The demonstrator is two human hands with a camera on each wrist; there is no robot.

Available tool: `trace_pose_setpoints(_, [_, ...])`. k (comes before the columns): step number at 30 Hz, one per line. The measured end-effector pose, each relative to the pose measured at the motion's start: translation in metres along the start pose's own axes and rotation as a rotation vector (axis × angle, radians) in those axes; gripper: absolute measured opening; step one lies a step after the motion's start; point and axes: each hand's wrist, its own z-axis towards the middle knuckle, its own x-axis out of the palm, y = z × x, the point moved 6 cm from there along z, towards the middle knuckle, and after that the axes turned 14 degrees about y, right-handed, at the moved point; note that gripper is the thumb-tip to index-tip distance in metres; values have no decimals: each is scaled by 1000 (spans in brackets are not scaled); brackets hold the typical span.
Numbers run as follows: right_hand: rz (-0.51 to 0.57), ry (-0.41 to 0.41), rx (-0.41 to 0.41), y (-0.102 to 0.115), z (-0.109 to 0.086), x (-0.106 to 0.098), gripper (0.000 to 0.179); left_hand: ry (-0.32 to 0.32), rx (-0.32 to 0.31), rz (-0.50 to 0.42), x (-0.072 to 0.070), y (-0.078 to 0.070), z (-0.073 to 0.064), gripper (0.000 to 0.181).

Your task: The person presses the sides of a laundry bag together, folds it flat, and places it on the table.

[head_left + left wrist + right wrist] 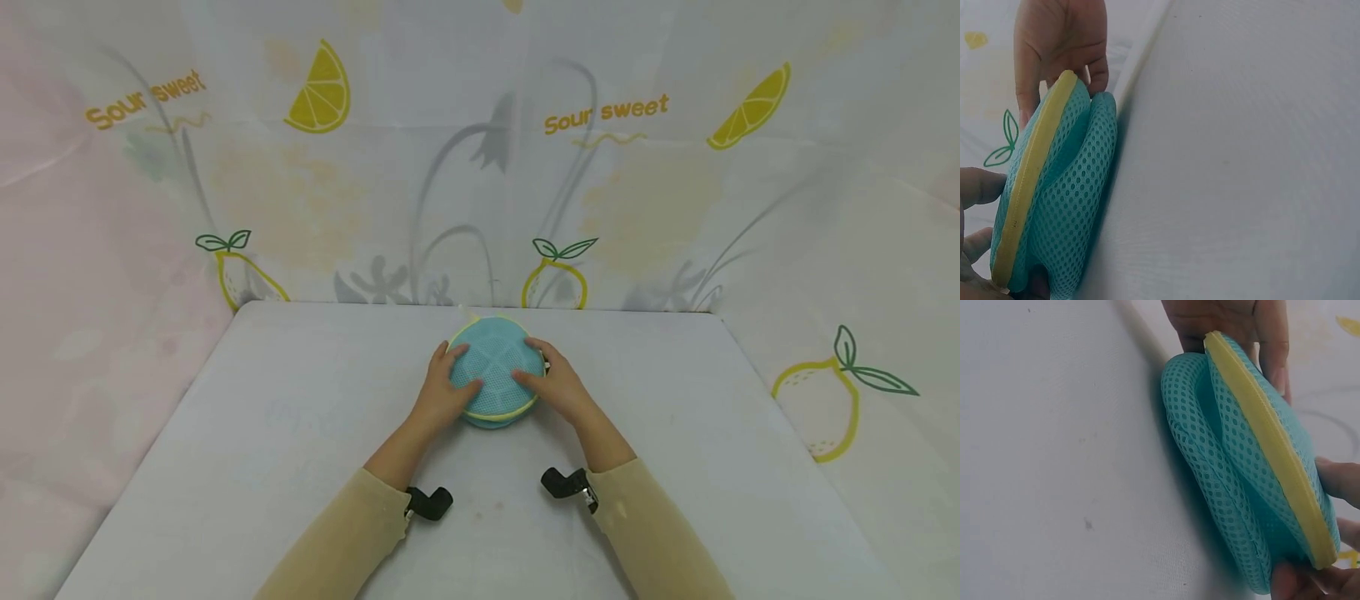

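A round turquoise mesh laundry bag (497, 367) with a yellow zip edge sits on the white table, squashed fairly flat. My left hand (437, 398) grips its left side and my right hand (561, 387) its right side, thumbs and fingers spread over the mesh. In the left wrist view the bag (1069, 212) stands out with its folded lower layer against the tabletop. From the right wrist the yellow band (1272, 444) runs along the upper layer, above a deep fold. Some fingertips are hidden beneath the bag.
The white table (300, 433) ends at a back edge just behind the bag. Beyond it hangs a pale cloth (450, 183) printed with lemons, which also runs along both sides. Black wrist cameras (431, 503) stick out at both cuffs.
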Motion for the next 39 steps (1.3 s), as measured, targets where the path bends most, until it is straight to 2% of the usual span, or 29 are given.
trace_pose_setpoints(7, [-206, -22, -78, 5, 3, -2, 70, 20, 27, 122, -2, -3, 0, 70])
trace_pose_setpoints(12, [-305, -3, -108, 10, 2, -2, 68, 32, 54, 205, -5, -6, 0, 68])
trace_pose_setpoints(21, [-369, 72, -74, 11, 3, 3, 67, 61, 51, 369, -8, -11, -2, 71])
trace_pose_setpoints(28, [-436, 89, -76, 8, 6, 4, 67, 95, 46, 477, -9, -11, 0, 73])
trace_pose_setpoints(39, [-445, 110, -60, 8, 8, 6, 69, 148, 2, 529, -10, -7, 4, 75])
